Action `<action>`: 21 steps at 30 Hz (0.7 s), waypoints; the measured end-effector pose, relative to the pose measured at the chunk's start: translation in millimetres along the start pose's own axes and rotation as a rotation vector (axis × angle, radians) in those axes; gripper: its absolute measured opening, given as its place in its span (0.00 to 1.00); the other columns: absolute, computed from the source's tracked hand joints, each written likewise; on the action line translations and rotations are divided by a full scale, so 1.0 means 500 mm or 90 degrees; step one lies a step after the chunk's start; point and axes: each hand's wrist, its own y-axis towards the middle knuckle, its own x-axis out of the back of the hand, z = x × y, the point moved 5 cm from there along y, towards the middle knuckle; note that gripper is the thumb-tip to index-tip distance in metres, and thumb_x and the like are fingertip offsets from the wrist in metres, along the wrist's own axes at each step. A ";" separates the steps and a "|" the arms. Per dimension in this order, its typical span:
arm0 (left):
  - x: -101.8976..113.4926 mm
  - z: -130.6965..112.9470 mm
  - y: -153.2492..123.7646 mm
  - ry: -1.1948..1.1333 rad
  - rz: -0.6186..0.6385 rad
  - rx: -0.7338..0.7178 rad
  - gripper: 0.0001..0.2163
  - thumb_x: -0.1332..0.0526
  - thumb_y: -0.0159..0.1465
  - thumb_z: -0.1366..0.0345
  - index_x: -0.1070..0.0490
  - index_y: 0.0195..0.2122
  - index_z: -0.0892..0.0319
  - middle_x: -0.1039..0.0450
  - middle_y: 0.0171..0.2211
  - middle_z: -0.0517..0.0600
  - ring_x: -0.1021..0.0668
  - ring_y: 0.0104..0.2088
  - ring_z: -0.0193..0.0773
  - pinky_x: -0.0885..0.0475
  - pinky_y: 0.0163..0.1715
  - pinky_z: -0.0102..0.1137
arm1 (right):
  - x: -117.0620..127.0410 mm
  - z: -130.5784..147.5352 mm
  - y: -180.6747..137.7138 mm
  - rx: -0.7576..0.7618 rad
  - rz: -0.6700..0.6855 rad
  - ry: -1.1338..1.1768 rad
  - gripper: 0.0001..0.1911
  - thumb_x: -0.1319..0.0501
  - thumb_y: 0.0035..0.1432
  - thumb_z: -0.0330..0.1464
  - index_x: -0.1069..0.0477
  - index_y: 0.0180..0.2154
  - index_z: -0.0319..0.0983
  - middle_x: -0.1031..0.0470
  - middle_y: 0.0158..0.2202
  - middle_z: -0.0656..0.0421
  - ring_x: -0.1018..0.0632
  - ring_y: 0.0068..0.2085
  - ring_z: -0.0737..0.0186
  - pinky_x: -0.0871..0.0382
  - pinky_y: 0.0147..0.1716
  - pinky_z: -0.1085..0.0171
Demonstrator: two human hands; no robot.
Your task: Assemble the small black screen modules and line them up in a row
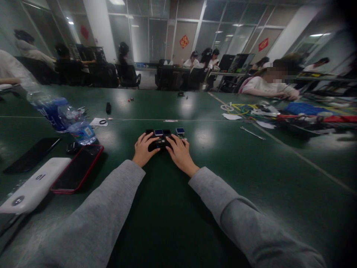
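Observation:
Both of my hands rest on a small black device (160,141) lying on the green table (217,167). My left hand (143,149) curls its fingers over the device's left side. My right hand (180,152) grips its right side, fingers bent onto the top. Small blue-topped square parts (158,132) sit on the device's far edge, and another blue-topped part (180,130) stands just to the right of it. Grey sleeves cover both forearms.
At the left lie a red-cased phone (78,167), a white power bank (33,188), a black phone (32,154) and two plastic water bottles (67,121). A metal tool (252,133) and cluttered parts (279,111) lie at the right, near a seated person (267,87). Other people sit at far desks.

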 end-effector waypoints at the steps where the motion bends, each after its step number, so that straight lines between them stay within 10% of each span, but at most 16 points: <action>1: 0.000 0.000 0.000 0.007 0.001 0.000 0.21 0.36 0.58 0.57 0.32 0.53 0.45 0.41 0.63 0.46 0.45 0.64 0.52 0.44 0.58 0.54 | -0.001 -0.001 0.000 0.002 -0.002 0.000 0.20 0.53 0.69 0.35 0.42 0.60 0.40 0.42 0.61 0.49 0.39 0.61 0.53 0.50 0.59 0.49; 21: -0.002 0.002 0.002 0.001 -0.013 -0.020 0.16 0.35 0.58 0.57 0.29 0.48 0.46 0.39 0.61 0.46 0.45 0.63 0.54 0.44 0.57 0.57 | 0.004 -0.007 0.000 0.018 -0.042 0.091 0.22 0.59 0.69 0.31 0.46 0.62 0.43 0.46 0.64 0.53 0.43 0.63 0.56 0.51 0.61 0.48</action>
